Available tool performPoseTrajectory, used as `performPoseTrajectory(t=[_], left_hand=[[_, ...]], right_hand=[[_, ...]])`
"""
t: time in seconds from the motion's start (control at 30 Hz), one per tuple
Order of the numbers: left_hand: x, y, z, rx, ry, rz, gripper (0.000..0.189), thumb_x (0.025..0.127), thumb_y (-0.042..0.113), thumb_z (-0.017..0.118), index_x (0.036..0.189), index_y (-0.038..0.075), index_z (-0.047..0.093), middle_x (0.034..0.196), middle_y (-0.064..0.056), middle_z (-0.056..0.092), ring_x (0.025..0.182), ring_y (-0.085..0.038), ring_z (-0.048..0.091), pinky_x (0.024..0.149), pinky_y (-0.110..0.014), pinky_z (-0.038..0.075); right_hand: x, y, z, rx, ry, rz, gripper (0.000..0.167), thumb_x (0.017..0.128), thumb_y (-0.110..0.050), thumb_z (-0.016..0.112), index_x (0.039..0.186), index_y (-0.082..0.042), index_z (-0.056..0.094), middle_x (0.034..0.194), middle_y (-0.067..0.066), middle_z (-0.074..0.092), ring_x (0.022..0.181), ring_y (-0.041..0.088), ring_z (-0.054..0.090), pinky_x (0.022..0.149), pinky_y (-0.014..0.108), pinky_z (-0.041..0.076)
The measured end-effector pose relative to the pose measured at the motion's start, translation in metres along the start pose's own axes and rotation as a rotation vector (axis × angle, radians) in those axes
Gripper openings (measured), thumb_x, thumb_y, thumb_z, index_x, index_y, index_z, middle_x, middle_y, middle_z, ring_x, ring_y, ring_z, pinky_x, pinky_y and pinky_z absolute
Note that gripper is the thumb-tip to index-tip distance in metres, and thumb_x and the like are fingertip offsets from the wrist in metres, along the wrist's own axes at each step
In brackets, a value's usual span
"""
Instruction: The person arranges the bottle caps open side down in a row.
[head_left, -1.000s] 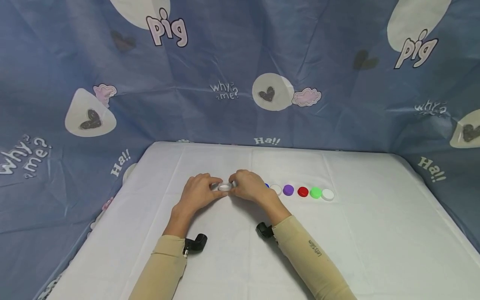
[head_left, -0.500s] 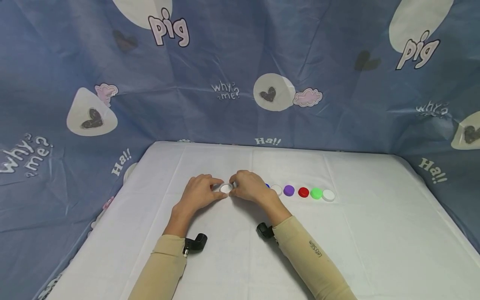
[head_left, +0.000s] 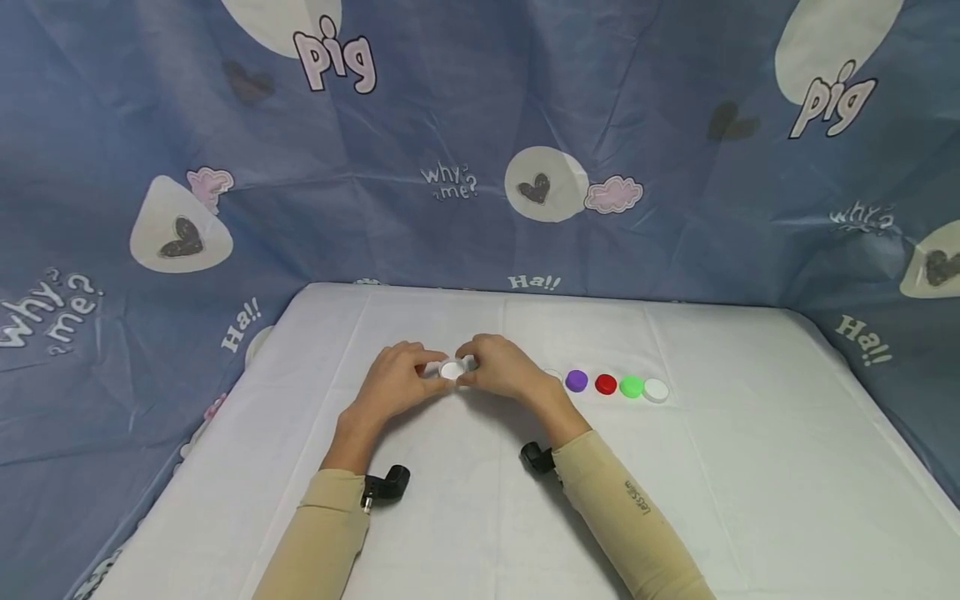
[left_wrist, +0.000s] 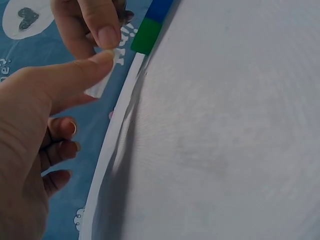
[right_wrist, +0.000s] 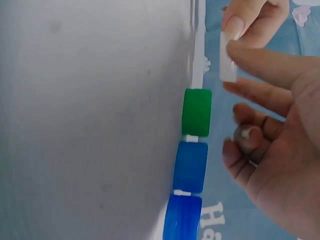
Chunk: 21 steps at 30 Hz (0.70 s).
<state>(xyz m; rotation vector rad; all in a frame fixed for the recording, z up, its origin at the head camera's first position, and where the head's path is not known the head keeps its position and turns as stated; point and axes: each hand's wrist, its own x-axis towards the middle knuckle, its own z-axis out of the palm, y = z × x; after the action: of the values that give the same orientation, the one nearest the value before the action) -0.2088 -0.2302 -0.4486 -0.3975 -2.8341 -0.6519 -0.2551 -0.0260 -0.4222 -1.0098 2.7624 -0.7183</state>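
Note:
Between my hands is a small round white bottle cap (head_left: 452, 370), held just above the white table. My left hand (head_left: 393, 382) pinches its left side with thumb and forefinger. From the right side, my right hand (head_left: 504, 367) pinches the same cap. Both wrist views show the cap edge-on, its rim (right_wrist: 228, 62) between the fingertips, with the other fingers loosely bent. Beyond the hands in the right wrist view stand a green cap (right_wrist: 197, 112), a blue cap (right_wrist: 190, 167) and a darker blue cap (right_wrist: 183, 217).
To the right of my right hand runs a row of caps: a partly hidden white one (head_left: 553, 374), then purple (head_left: 577, 381), red (head_left: 606, 384), green (head_left: 632, 386) and white (head_left: 656, 390). A white cloth (head_left: 750, 467) covers the table. A blue patterned curtain (head_left: 420, 108) hangs behind.
Both hands have risen slightly with the white cap, whose tilt has changed. My right forearm has shifted a little right, and its hand now hides the blue cap in the head view.

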Motion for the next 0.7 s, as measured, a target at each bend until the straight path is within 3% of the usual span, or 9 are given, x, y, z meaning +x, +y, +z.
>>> performPoseTrajectory(t=[0.17,0.5,0.6,0.7], left_hand=[[0.0,-0.001,-0.004,-0.023,-0.006,0.019,0.041,0.081,0.047,0.079,0.119,0.031,0.073,0.068,0.006,0.049,0.069,-0.015,0.042,0.073,-0.033,0.031],[0.0,0.005,-0.008,-0.031,-0.034,0.03,0.041,0.082,0.046,0.078,0.119,0.031,0.073,0.067,0.005,0.044,0.069,-0.015,0.04,0.075,-0.033,0.031],[0.0,0.006,-0.007,-0.004,-0.01,0.041,0.039,0.083,0.045,0.078,0.119,0.031,0.073,0.066,0.006,0.044,0.069,-0.014,0.039,0.078,-0.033,0.03],[0.0,0.008,-0.005,0.033,0.055,0.082,0.035,0.083,0.042,0.079,0.115,0.029,0.075,0.064,0.007,0.044,0.067,-0.013,0.038,0.077,-0.033,0.031]], right_hand=[[0.0,0.001,-0.003,0.072,0.006,-0.034,0.043,0.083,-0.027,0.081,0.122,-0.014,0.071,0.087,0.002,0.063,0.072,0.012,0.05,0.064,0.024,0.04],[-0.004,0.005,-0.008,0.137,-0.01,-0.036,0.035,0.083,-0.028,0.079,0.114,-0.013,0.072,0.084,0.0,0.059,0.073,0.013,0.05,0.065,0.026,0.04],[-0.005,0.009,-0.008,0.201,-0.015,-0.012,0.032,0.085,-0.032,0.075,0.111,-0.013,0.072,0.085,0.0,0.06,0.072,0.013,0.051,0.065,0.026,0.041],[-0.006,0.012,-0.009,0.273,-0.026,0.003,0.029,0.088,-0.036,0.07,0.107,-0.014,0.074,0.089,0.0,0.063,0.074,0.014,0.054,0.066,0.028,0.045]])
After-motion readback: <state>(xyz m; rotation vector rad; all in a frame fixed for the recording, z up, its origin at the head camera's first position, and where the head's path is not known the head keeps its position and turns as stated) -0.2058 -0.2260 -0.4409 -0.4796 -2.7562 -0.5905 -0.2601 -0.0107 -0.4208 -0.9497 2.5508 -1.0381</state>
